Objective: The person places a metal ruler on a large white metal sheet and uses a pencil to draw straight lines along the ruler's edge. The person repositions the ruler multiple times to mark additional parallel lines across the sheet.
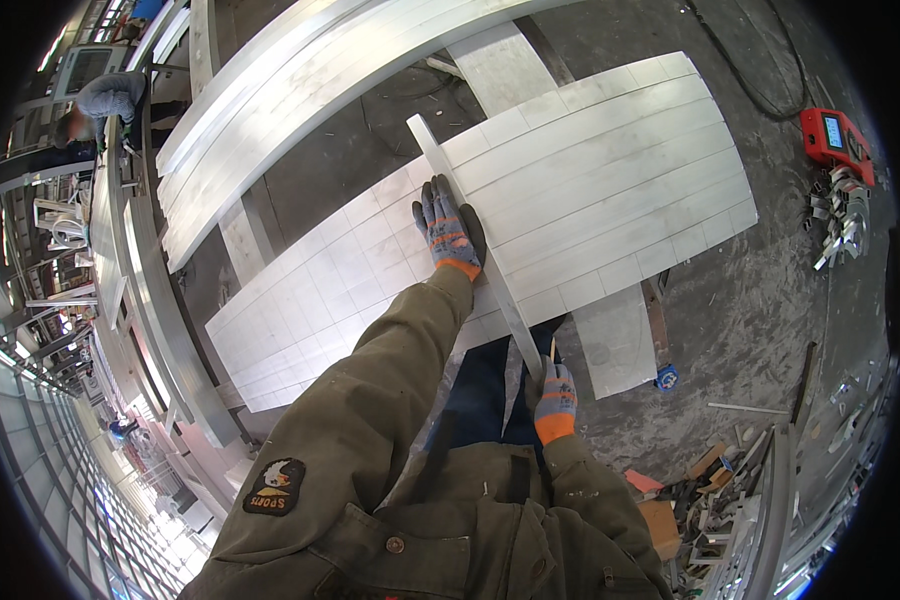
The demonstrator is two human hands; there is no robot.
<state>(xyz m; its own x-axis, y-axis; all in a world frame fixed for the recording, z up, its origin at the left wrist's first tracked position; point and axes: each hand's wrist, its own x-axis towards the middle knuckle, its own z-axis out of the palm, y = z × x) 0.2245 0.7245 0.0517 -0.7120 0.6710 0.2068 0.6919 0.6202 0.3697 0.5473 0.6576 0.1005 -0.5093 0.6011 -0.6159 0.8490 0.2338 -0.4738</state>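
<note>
A long flat metal bar (507, 300) lies crosswise over a wide panel of silvery metal strips (600, 170) set side by side. My left hand (448, 230), in a grey and orange glove, rests flat on the panel and the bar with its fingers stretched out. Its dark thumb lies along the bar. Past the panel's near edge, my right hand (557, 402), gloved alike, is closed at the bar's near end. A thin yellowish stick (553, 348) pokes up beside its fingers; its kind cannot be made out.
Flat support boards (615, 345) run under the panel. More long metal profiles (300, 90) lie beyond it. A blue tape measure (667, 377), a red device with a screen (836, 140) and metal offcuts (843, 215) are at the right. Scrap (710, 510) is heaped lower right. Another person (110, 100) bends at far left.
</note>
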